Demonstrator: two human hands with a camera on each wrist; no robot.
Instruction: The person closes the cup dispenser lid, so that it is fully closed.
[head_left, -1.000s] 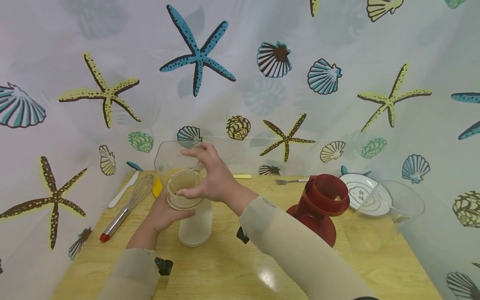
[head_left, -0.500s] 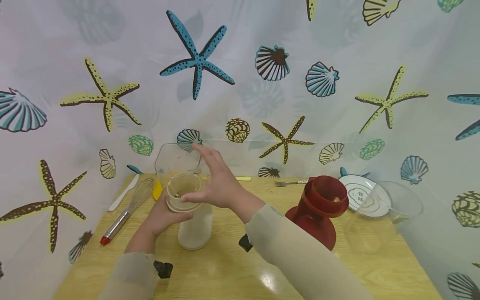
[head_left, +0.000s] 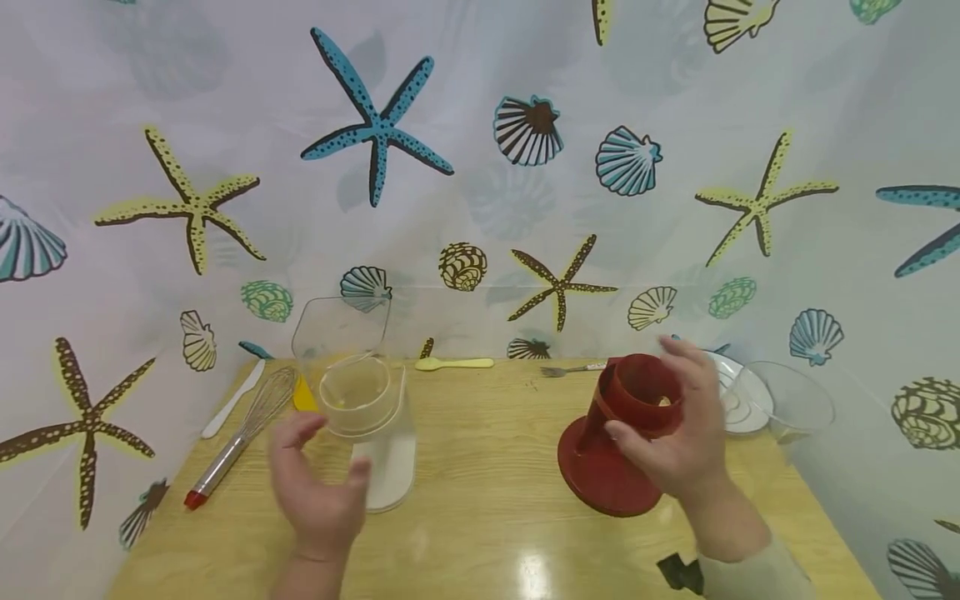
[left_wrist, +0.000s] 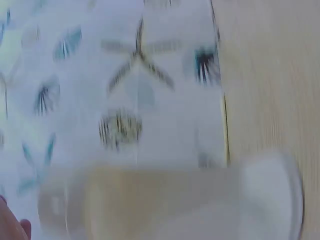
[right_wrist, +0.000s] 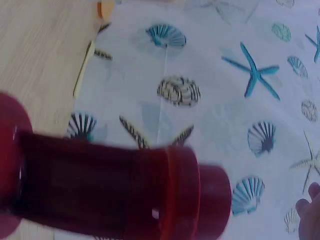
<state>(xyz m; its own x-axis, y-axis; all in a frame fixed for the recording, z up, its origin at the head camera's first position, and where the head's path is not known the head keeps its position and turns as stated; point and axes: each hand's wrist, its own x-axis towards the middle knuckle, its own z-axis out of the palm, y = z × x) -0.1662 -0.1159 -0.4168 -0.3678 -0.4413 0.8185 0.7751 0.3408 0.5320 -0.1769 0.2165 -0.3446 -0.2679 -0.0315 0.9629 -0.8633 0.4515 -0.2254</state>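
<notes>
A white stand (head_left: 386,475) with a pale, see-through cup-shaped top (head_left: 356,392) stands left of centre in the head view. Just in front of it is my left hand (head_left: 318,492), fingers and thumb spread apart, holding nothing. Further right, a red stand (head_left: 611,479) has a round base, an upright and a round cup-like top. My right hand (head_left: 686,425) is at the right side of that top, thumb and fingers parted around its edge. In the right wrist view the red stand (right_wrist: 95,187) fills the lower left, and fingertips (right_wrist: 302,207) show at the right edge, apart from it.
A whisk (head_left: 240,442), a white knife (head_left: 234,400) and something yellow (head_left: 303,396) lie at the left. A yellow spoon (head_left: 453,363) and a fork (head_left: 570,369) lie along the back. A plate (head_left: 746,396) and a clear container (head_left: 806,400) stand at the right.
Both hands have left the white stand's cup top. My left hand has drawn back toward me, and my right has swung right to the red stand.
</notes>
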